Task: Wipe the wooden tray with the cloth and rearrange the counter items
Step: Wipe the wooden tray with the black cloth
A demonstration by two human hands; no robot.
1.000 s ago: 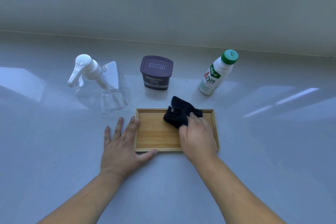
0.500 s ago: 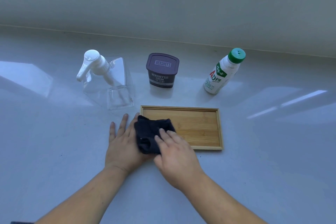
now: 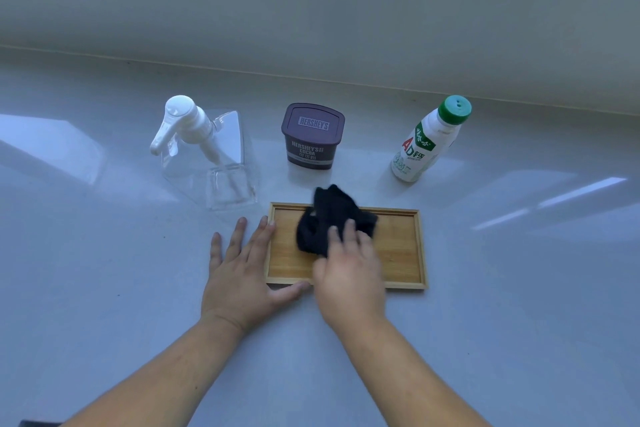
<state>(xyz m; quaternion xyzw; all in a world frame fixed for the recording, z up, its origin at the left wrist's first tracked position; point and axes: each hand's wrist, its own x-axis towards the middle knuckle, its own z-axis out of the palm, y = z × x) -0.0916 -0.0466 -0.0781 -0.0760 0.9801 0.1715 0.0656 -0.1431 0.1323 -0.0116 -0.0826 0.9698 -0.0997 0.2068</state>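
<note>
A shallow wooden tray [image 3: 398, 250] lies flat on the pale counter in front of me. A crumpled black cloth [image 3: 329, 225] rests on the tray's left-middle part, spilling over its far rim. My right hand [image 3: 349, 270] presses down on the cloth with fingers spread over it, slightly blurred. My left hand [image 3: 242, 270] lies flat on the counter with fingers apart; its fingertips and thumb touch the tray's left end and near corner, steadying it.
Behind the tray stand three items in a row: a clear spray bottle [image 3: 207, 156] with a white trigger head at left, a dark brown cocoa tub [image 3: 311, 135] in the middle, a white bottle [image 3: 426, 142] with a green cap at right. A wall rises behind.
My right hand slid the cloth from the tray's left end, where it covered my left fingers, back toward the middle and far rim. My left hand stayed at the tray's left end.
</note>
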